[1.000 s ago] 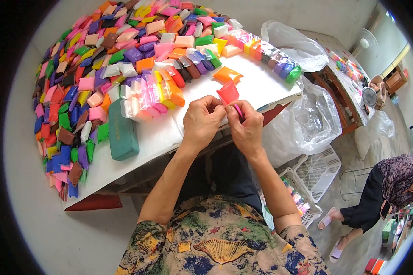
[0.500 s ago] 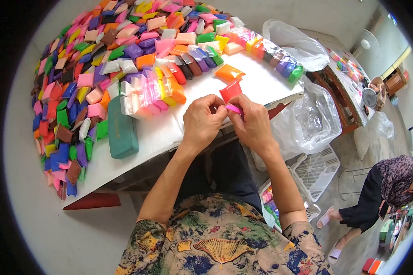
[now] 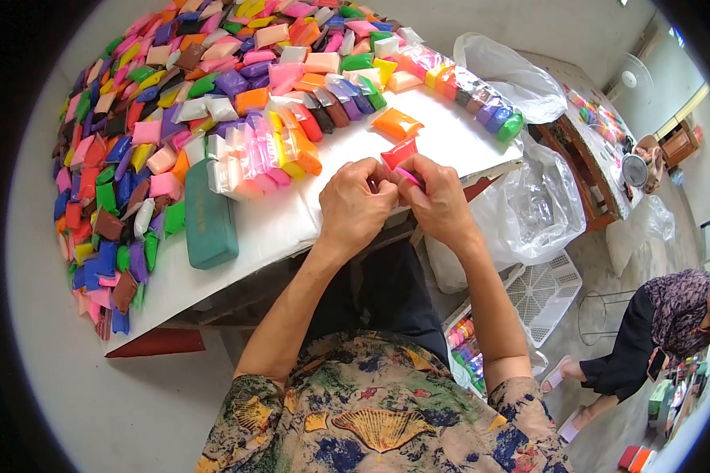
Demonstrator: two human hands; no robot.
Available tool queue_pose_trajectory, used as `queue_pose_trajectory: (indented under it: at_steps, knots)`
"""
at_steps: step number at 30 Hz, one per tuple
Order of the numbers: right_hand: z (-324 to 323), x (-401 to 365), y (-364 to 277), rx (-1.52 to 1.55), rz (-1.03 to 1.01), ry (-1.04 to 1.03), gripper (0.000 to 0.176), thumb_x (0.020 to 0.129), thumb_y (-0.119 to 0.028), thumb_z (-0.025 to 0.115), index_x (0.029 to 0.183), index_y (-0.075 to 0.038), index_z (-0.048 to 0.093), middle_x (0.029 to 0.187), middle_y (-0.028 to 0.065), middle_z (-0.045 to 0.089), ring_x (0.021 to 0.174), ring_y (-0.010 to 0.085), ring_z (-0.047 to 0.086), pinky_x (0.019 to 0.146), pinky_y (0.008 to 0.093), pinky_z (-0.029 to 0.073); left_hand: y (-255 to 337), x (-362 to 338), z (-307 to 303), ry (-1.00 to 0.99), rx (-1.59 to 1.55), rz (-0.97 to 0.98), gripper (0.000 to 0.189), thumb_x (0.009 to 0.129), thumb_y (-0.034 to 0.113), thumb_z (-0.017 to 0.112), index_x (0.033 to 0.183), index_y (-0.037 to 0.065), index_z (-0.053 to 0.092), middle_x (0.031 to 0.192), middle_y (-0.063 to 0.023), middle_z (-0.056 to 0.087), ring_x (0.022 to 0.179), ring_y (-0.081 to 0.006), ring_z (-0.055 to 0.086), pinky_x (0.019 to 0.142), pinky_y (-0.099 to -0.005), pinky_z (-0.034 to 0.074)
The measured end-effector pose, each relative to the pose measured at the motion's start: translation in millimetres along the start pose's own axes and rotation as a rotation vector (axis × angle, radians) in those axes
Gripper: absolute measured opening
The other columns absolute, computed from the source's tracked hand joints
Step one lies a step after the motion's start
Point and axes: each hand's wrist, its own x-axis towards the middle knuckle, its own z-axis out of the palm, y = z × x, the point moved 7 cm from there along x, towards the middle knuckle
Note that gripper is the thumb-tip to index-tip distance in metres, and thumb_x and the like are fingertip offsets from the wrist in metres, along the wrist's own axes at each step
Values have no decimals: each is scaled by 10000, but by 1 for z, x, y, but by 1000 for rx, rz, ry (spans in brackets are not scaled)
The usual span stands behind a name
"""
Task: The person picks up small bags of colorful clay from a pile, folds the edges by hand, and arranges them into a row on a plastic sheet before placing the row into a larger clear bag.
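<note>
Head view: left hand (image 3: 357, 203) and right hand (image 3: 438, 201) together pinch a red packet (image 3: 398, 151) over the white table (image 3: 450, 142); an orange packet (image 3: 395, 123) lies at twelve o'clock.

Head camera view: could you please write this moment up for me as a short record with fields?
Hands: left hand and right hand meet fingertip to fingertip over the near table edge
Held: red packet pinched between both hands; pink piece at the right fingertips
Close by: orange packet just beyond; green case to the left
Surface: white table, far side heaped with coloured packets
Surroundings: clear plastic bag beside the table; another person at far right
</note>
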Motion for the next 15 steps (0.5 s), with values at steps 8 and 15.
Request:
queue_pose_trajectory:
  at_steps: [8,15]
  knots:
    - [1,-3,2,41,-51,0,84,875,-53,614,906,25,607,695,151,664,632,282,674,599,356,516,-18,5,5,-118,-243,-39,156,793,133,630,830,-6,692,685,-76,683,612,-126,636,605,-293,493]
    - [-2,-6,4,85,43,-11,69,873,-34,588,901,29,597,672,128,649,608,202,645,601,329,511,-13,3,1,-201,-243,-66,173,842,-14,511,891,-30,676,778,5,650,695,-30,564,629,-190,456]
